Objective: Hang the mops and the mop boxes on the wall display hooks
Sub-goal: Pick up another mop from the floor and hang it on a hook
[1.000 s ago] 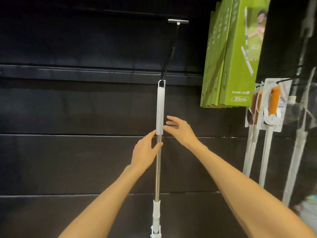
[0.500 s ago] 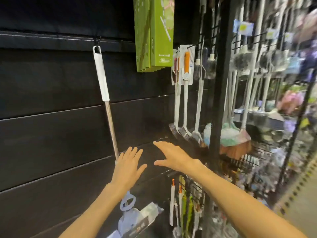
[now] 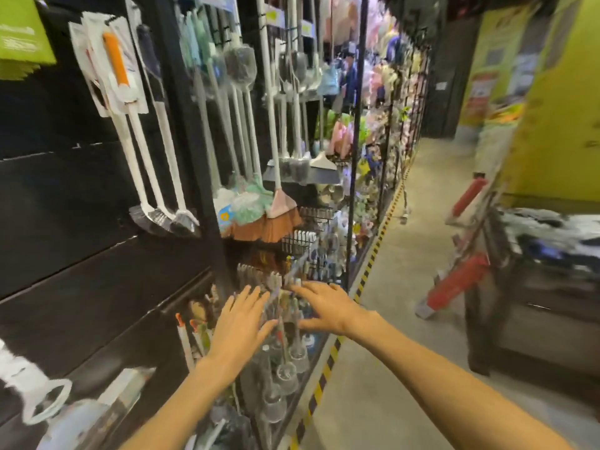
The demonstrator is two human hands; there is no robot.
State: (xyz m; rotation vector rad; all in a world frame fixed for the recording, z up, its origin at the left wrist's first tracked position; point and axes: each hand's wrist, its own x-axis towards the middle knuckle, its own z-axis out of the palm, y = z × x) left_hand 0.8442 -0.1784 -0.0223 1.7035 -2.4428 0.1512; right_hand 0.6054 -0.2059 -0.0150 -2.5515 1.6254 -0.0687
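Both hands are empty, fingers spread: the left hand (image 3: 242, 323) and right hand (image 3: 324, 308) hover at lower centre. Green mop boxes (image 3: 22, 37) hang at upper left. Stock likely lies in the blurred cart (image 3: 535, 287) at right, nearer the right hand, across the open aisle floor (image 3: 406, 287).

Both arms reach forward, the left hand (image 3: 240, 326) and right hand (image 3: 324, 308) spread flat and empty beside the black wall display (image 3: 81, 222), where brushes (image 3: 156, 177) hang.
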